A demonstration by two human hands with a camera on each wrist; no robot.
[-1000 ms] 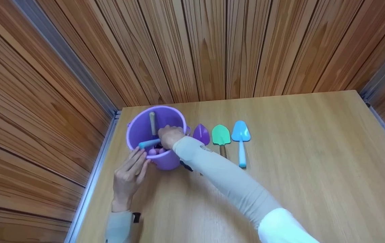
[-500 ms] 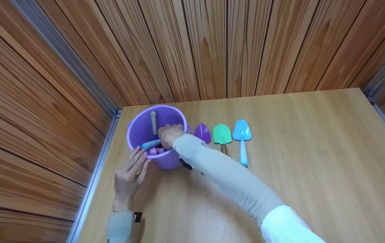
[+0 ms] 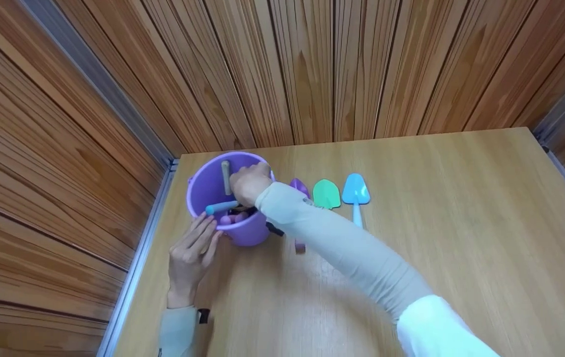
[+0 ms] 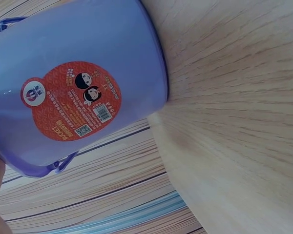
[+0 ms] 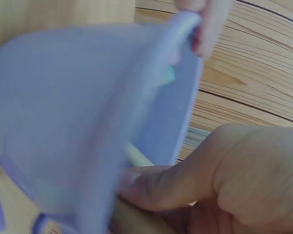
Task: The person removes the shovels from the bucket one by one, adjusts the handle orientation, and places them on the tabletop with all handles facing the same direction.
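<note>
A purple bucket (image 3: pixel 250 237) stands at the back left of the table, a red sticker (image 4: pixel 78 100) on its side in the left wrist view. My left hand (image 3: pixel 191 258) holds its near rim, thumb outside and fingers over the edge. My right hand (image 3: pixel 250 184) reaches in at the right side, fingers curled. In the right wrist view its thumb presses on a brown handle (image 5: pixel 134 219), whose lower end is hidden. Also inside are a blue handle (image 3: pixel 220 207), a pale beige handle (image 3: pixel 226 177) leaning on the far wall, and several pinkish-purple handle ends (image 3: pixel 233 218).
Right of the bucket a purple toy shovel (image 3: pixel 300 186), a green one (image 3: pixel 326 192) and a blue one (image 3: pixel 356 191) lie in a row, partly covered by my right sleeve (image 3: pixel 332 238). Wood-panelled walls (image 3: pixel 312 74) close off the table's (image 3: pixel 461 223) back and sides.
My right hand has risen a little inside the bucket, and its forearm now covers more of the purple and green shovels. The left hand stays at the rim.
</note>
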